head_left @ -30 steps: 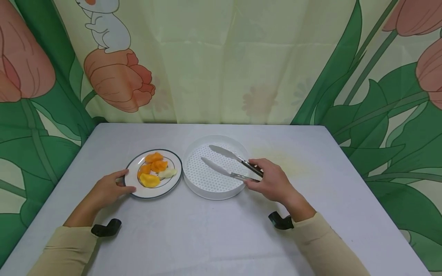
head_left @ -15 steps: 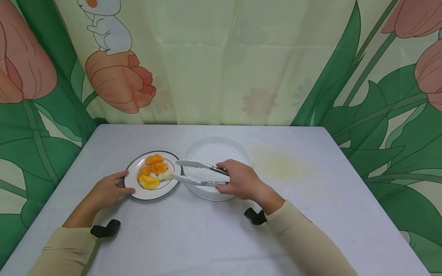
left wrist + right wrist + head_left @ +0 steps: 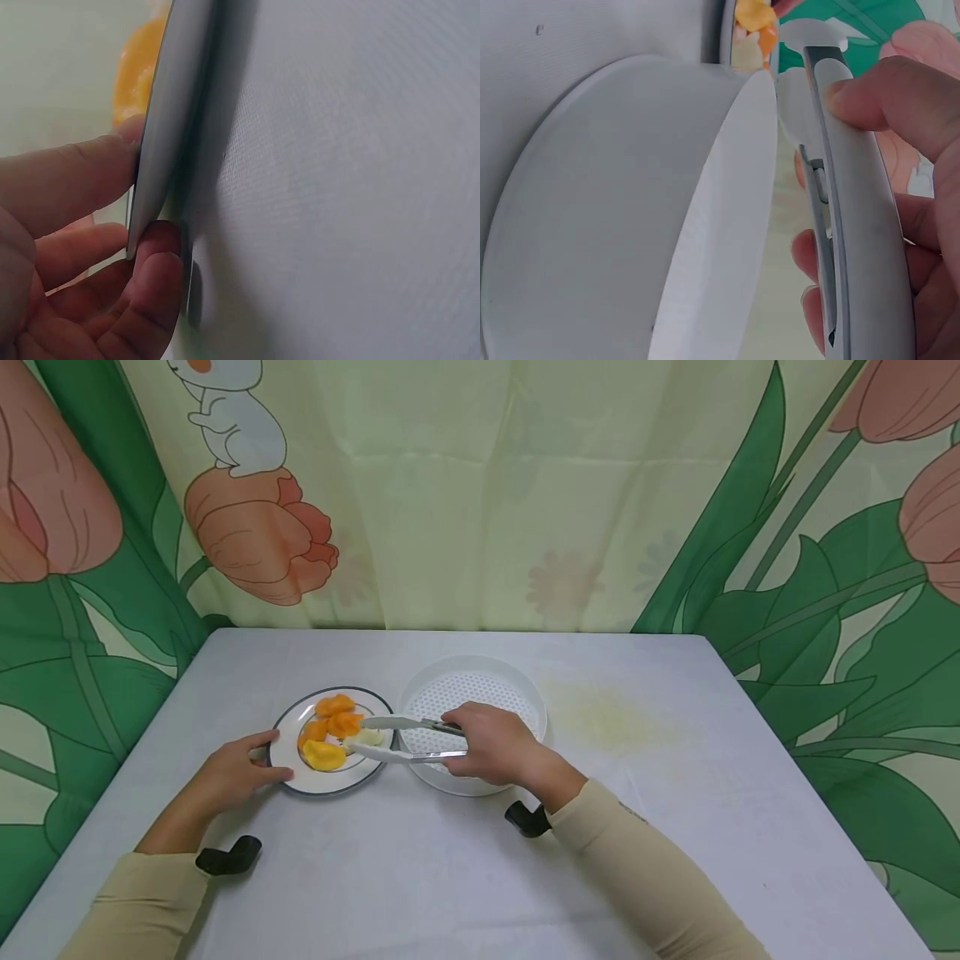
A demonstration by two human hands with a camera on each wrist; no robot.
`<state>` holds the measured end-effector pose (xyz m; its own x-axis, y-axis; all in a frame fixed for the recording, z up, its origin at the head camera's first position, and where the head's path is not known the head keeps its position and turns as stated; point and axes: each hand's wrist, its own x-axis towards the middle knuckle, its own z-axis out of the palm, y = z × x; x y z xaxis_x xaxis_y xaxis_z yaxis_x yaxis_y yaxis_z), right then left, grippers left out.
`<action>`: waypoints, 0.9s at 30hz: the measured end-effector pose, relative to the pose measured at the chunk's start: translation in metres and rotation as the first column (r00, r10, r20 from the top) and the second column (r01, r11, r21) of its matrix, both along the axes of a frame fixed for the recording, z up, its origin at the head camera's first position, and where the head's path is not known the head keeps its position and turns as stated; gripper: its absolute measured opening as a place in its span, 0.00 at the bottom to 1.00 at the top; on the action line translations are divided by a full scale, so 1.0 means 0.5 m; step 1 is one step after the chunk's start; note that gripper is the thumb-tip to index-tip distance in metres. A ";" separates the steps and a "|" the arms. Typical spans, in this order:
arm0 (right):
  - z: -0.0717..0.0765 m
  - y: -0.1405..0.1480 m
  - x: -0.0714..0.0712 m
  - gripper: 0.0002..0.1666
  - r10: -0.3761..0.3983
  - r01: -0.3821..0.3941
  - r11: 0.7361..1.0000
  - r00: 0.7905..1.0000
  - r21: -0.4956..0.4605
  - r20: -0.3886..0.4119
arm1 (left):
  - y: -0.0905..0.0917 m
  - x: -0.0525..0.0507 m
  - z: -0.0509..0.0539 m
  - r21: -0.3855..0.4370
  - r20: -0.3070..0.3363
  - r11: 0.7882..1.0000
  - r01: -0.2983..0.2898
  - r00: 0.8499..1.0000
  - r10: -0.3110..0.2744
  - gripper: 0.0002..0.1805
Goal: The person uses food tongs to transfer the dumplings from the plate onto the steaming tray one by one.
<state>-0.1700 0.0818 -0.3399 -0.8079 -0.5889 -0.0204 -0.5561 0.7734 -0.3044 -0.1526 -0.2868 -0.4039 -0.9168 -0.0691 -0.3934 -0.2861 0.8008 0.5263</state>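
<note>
Tongs (image 3: 401, 723) in your right hand (image 3: 495, 747) have, in the head view, swung from the tray (image 3: 467, 681) to the pale piece (image 3: 371, 737) on the plate (image 3: 318, 783), so it seems within reach. Left wrist: your left hand (image 3: 75, 259) pinches the plate; right wrist: your right hand grasps the tongs.

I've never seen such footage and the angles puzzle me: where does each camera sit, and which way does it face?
Head: worn on the head, facing forward and down at the plate, tub and tongs; left grip, right grip and sleeves show.
Left wrist: worn there, facing the plate nearly edge-on; the left grip shows, pinching it.
Right wrist: worn there, facing past the tub's side toward the plate; the right grip shows, holding the tongs.
Shared: head and right wrist both see tub and tongs.
</note>
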 end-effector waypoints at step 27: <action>0.014 -0.074 -0.001 0.25 0.068 -0.044 0.973 0.993 0.226 -0.100 | -0.021 0.006 0.008 -0.005 0.036 1.000 0.004 0.999 -0.004 0.51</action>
<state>-0.1703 0.0447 -0.3327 -0.7786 -0.6233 -0.0724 -0.6199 0.7820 -0.0648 -0.1494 -0.2973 -0.3998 -0.9022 -0.0674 -0.4261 -0.3018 0.8043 0.5119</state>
